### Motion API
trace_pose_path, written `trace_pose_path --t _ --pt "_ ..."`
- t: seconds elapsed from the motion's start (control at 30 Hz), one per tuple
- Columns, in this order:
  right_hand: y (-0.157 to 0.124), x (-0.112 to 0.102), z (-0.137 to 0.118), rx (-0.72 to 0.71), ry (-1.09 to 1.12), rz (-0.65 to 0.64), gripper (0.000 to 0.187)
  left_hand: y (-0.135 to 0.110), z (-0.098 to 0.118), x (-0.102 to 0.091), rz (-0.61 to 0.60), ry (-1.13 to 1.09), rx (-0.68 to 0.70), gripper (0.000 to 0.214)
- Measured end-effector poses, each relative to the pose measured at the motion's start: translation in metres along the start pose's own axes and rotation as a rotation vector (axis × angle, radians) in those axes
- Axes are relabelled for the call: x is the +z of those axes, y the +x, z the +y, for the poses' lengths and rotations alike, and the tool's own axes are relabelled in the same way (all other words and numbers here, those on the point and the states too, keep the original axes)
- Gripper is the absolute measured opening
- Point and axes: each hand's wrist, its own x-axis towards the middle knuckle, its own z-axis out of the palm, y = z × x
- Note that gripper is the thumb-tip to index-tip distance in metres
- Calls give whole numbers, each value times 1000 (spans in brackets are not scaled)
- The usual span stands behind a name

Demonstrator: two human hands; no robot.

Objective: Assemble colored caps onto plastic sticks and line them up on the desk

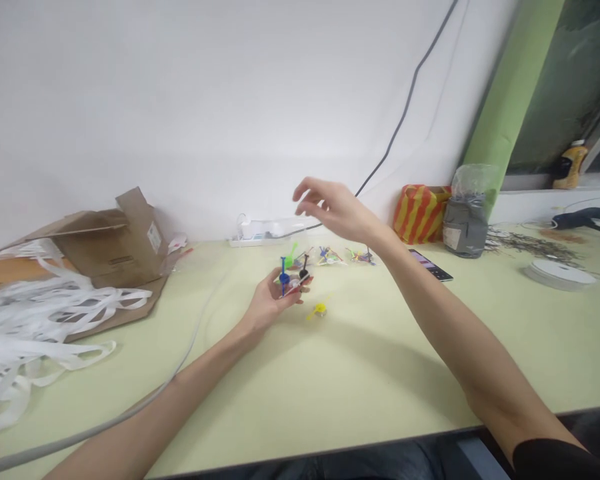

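Observation:
My left hand (274,293) is closed around a small cluster of plastic pieces (285,280), blue, black, white and green, with thin stems sticking up. Their exact kind is not clear. Above and to the right, my right hand (327,203) hangs in the air with bent fingers apart and nothing visible in them. On the table just right of my left hand lies a yellow plastic piece (320,309) with a thin stem. Farther back are small clear packets of coloured pieces (330,255), and another such packet (361,255) beside them.
A torn cardboard box (115,240) and a heap of white ribbon (55,320) occupy the left. A grey cable (195,333) crosses my left forearm. Behind stands a power strip (255,239). To the right are a phone (433,265), a striped bag (420,213) and a white spool (560,275).

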Motion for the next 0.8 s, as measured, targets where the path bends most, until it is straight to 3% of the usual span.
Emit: trace_pose_path --t 0.07,0.13,0.2,0.3,0.33,0.47,0.53,0.6,0.7,0.8 --pt "1 -6 11 4 -56 127 20 1 0 -1 100 -21 35 63" --pt "1 -10 26 59 -135 112 16 3 0 -4 194 -55 88 65" --pt "1 -6 45 180 -197 -127 15 6 -1 -7 255 -83 138 68" --pt "1 17 72 447 -171 -754 48 7 -2 -9 273 -108 172 71" --pt "0 28 79 506 -137 -898 58 7 -1 -8 272 -106 168 72" --pt "0 69 94 595 1 -1192 67 4 5 -4 292 -50 97 73" --pt "-1 74 96 594 33 -1221 65 3 7 -2 299 -9 66 72" --pt "-2 66 97 558 56 -1162 62 2 7 -3 296 34 52 70" --pt "-3 34 100 459 76 -964 49 3 2 -7 279 84 20 66" --pt "-8 -5 99 365 60 -675 35 4 -3 -8 277 116 -41 65"
